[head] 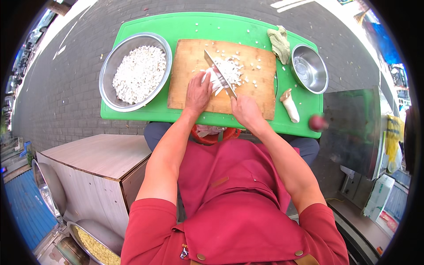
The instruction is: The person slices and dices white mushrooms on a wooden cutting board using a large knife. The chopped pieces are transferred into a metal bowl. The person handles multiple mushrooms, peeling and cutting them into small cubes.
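Note:
My right hand [247,112] grips the handle of a kitchen knife [220,73], whose blade slants up and to the left across a wooden cutting board [185,53]. Under the fingertips of my left hand [198,92], white mushroom strips [214,81] lie pressed against the board, left of the blade. Diced white pieces [230,69] are heaped on the blade's right side, with stray cubes scattered around. A whole king oyster mushroom [290,107] rests right of the board on the green table [149,26].
A large steel bowl [103,79] of white dice stands at the left. Toward the right are a smaller steel bowl [309,69], a green cloth [279,43] and a dark red round object [317,123] at the table's edge. A wooden cabinet [96,155] stands at lower left.

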`<state>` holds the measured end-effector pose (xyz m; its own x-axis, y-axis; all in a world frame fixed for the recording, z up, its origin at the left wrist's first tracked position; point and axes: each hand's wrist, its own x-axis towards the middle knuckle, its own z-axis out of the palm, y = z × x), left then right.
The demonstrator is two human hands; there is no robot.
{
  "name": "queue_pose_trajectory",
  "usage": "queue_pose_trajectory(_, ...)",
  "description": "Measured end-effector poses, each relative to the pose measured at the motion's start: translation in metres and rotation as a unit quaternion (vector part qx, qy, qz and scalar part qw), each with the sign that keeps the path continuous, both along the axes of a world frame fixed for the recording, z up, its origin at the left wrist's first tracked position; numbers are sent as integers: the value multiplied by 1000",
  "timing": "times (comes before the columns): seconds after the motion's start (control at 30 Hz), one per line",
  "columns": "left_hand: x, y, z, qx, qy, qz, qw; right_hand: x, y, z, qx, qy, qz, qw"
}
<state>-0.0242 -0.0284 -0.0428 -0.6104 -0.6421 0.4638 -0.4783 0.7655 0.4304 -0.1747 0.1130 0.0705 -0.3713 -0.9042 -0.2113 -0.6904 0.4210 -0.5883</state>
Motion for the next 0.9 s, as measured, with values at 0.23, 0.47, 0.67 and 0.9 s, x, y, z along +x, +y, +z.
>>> queue_pose_trajectory(0.23,-6,-4,3,-11,24,-4,1000,-13,-21,-29,61,-30,23,997)
queue_pose_trajectory(0.47,-4,-4,1,5,37,-3,999,-6,-27,-35,-11,-26,-27,999)
queue_pose_trajectory(0.67,-2,0,-4,24,52,23,998,7,0,3,-16,9,-5,1000)
queue_pose_trajectory(0.9,-4,-2,6,25,52,6,998,7,-10,-3,51,2,21,998)
